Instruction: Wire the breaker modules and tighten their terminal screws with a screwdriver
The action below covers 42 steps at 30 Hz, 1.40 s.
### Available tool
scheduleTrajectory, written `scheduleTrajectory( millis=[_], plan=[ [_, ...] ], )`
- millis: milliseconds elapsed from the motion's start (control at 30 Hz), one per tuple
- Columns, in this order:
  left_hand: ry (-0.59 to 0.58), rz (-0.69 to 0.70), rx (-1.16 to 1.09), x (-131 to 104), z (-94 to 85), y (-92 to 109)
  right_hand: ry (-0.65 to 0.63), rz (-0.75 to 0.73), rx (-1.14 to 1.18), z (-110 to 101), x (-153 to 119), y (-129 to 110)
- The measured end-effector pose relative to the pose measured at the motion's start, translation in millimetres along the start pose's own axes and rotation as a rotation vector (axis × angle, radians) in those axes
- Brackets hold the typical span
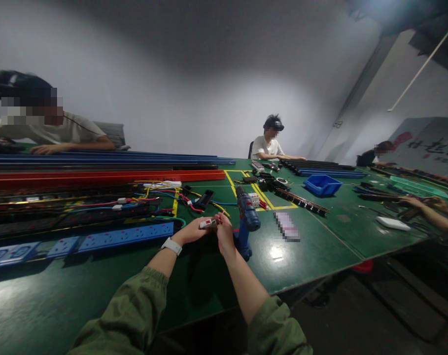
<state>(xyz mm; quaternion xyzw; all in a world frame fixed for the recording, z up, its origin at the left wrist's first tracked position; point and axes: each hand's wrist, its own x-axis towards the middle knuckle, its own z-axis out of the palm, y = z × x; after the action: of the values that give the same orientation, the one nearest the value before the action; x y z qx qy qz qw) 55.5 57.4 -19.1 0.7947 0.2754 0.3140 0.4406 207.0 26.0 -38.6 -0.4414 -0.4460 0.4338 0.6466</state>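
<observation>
One white block (208,224) in the left fingers (205,219); right fingers (222,221) pinched close beside it, apparently

A small white breaker-like block (208,223) sat in the grasp of the left hand (191,232), held above the green tabletop (194,291). Its casing was boxy and longer than it was wide, pale on the face turned upward, with a touch of red and a darker patch that were too small to read. The long side ran roughly level across the view, its right end tipped slightly up. At that end, the bunched fingertips of the right hand (224,232) came close against it; whether they pinched the casing or some smaller part could not be made out.
</observation>
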Motion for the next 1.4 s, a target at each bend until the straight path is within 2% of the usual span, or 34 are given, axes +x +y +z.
scheduleTrajectory(
  millis=[200,367,467,533,600,667,767,867,1000,1133,1300,1400],
  plan=[
    [0.038,0.033,0.028,1,0.8,-1,0.015,-0.023,-0.144,-6,-13,-18],
    [0.016,0.036,0.066,3,2.4,-3,-0.106,-0.129,-0.121,-32,-65,-46],
    [0.024,0.026,0.133,5,0.2,-3,0.046,-0.202,-0.121,-60,-97,-60],
    [0.038,0.019,0.184,7,-2.4,-5,0.223,-0.255,-0.176,-80,-108,-65],
    [0.045,0.013,0.234,8,-5.1,-8,0.378,-0.256,-0.214,-97,-108,-70],
    [0.032,0.009,0.292,10,-7.4,-12,0.415,-0.223,-0.221,-107,-99,-75],
    [-0.013,0.024,0.367,13,-9.0,-19,0.248,-0.208,-0.180,-110,-79,-84],
    [-0.009,0.036,0.376,14,-9.0,-23,0.080,-0.155,-0.149,-103,-58,-94],
    [0.010,0.030,0.358,13,-8.6,-21,-0.017,-0.110,-0.182,-92,-36,-107],
    [0.009,0.020,0.348,12,-8.5,-18,-0.142,-0.055,-0.196,-83,-22,-109],
    [0.018,0.004,0.389,14,-10.0,-18,-0.084,-0.017,-0.274,-80,-24,-102],
    [0.025,-0.013,0.419,17,-13.9,-19,-0.109,-0.014,-0.302,-82,-34,-105]
  ],
)
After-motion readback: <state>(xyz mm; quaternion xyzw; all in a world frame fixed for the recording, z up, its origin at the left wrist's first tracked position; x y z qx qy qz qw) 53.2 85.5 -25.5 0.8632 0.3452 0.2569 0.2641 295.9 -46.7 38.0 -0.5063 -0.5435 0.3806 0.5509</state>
